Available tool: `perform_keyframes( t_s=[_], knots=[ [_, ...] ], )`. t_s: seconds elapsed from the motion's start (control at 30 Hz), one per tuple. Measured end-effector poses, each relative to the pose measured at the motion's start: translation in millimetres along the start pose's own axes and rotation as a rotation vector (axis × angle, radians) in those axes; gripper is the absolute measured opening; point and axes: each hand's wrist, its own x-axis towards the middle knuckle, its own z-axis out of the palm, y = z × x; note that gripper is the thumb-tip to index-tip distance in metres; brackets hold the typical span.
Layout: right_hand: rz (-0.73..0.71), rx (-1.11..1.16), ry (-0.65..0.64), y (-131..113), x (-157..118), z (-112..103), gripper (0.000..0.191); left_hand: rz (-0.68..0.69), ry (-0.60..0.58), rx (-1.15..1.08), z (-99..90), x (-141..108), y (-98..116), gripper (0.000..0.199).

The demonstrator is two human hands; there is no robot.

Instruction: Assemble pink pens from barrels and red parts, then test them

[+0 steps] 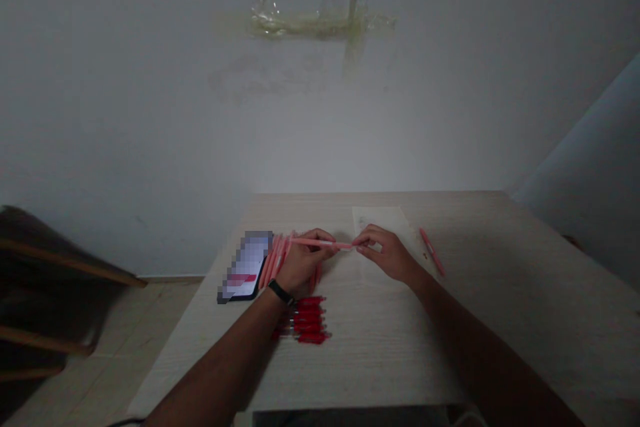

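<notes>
A pink pen lies nearly level in the air above the table, its left end a little higher. My left hand, with a black band on the wrist, is closed around its middle. The fingertips of my right hand pinch the pen's right end; what they cover there is too small to make out. Several more pink pens lie side by side just left of and partly beneath my left hand. Nearer to me, a row of red pens is partly hidden by my left wrist.
A phone with a lit screen lies at the table's left side. One pink pen rests alone to the right, near a pale sheet behind my right hand. The wall borders the far table edge. Dark wooden furniture stands left.
</notes>
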Motion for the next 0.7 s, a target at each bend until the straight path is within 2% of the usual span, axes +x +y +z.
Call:
perform_keyframes(
  t_s=[0.4,0.7],
  knots=[
    [0.02,0.083,-0.007,2.0,-0.7,1.6,0.019,-0.07,-0.037,-0.156,7.9,-5.9,-0.8,0.012],
    [0.03,0.063,-0.058,0.7,-0.2,-5.2,0.018,-0.109,-0.029,-0.164,4.1,-3.7,4.7,0.011]
  ],
)
